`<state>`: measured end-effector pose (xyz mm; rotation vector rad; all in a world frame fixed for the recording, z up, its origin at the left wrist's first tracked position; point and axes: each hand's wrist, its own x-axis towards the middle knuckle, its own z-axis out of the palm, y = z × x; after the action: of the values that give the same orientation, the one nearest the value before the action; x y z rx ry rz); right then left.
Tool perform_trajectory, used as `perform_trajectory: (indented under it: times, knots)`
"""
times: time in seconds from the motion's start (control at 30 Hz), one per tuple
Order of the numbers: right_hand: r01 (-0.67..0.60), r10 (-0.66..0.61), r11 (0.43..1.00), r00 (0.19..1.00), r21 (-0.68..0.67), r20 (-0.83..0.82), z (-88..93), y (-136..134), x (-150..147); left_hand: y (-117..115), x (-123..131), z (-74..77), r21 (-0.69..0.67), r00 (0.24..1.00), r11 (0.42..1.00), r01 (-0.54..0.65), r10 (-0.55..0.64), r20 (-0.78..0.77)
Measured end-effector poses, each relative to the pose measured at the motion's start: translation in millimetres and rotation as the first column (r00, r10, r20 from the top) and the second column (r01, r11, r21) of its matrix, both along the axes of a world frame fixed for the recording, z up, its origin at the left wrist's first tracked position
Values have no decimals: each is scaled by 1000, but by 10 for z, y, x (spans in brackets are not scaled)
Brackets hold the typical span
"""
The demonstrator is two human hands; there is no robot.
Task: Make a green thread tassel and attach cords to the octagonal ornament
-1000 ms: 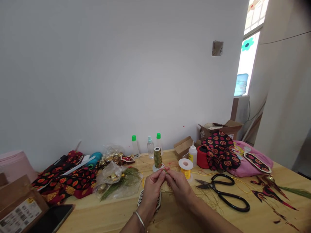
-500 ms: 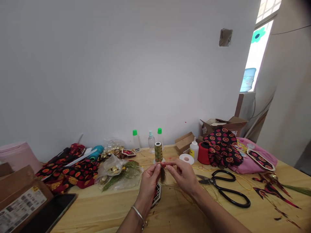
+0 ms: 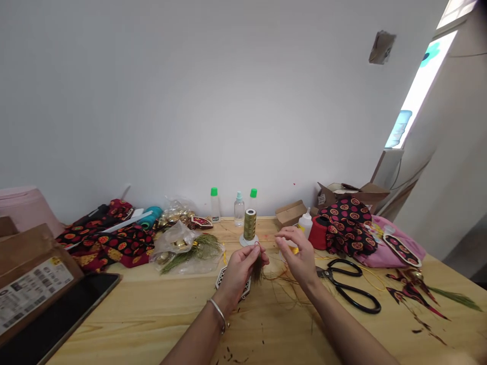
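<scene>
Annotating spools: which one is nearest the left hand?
The olive-green spool, upright just beyond the left hand; the yellow spool sits behind the right hand; red spool and teal spool are farther off.

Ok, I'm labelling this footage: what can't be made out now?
In the head view:
Green tuft: top hidden by the left hand.
Right hand: anything pinched is too small to tell.
Latticed piece: middle hidden by the left hand.
Scissors: blade tips hidden behind the right wrist.
Box label: print too blurred to read.

Tassel [image 3: 257, 270] fibrous; table [image 3: 137, 319] smooth wood; bracelet [image 3: 218, 309] metal.
</scene>
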<state>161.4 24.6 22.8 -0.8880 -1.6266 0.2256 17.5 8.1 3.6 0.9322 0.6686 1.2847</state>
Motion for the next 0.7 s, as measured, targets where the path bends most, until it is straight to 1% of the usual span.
perform_trajectory:
  times: [0.07,0.13,0.23,0.37,0.47,0.57,0.63,0.7]
  knots:
    - [-80,83,996,991,-35,104,-5,-16,-32,-9,13,2,34,999,999,12,-10,-38]
    - [-120,132,990,976,-75,173,-13,-28,-67,-19,25,6,54,997,998,29,-25,-77]
    - [-130,152,983,971,-129,183,-15,-25,-85,-25,35,5,71,986,997,24,-12,-163]
    - [-176,206,968,965,-179,164,25,1,-31,-15,30,-7,159,936,987,-31,84,-342]
    - [-230,266,948,953,-222,148,60,7,6,-21,17,11,260,863,964,-59,181,-472]
    - [-311,341,898,939,-311,46,71,-10,4,-52,0,69,389,771,919,-56,288,-568]
    - [-395,398,841,915,-369,-70,72,-25,-5,-77,-13,117,459,727,888,-31,335,-599]
    - [-461,431,784,886,-415,-169,79,-36,-8,-95,-24,153,491,705,871,-7,353,-615]
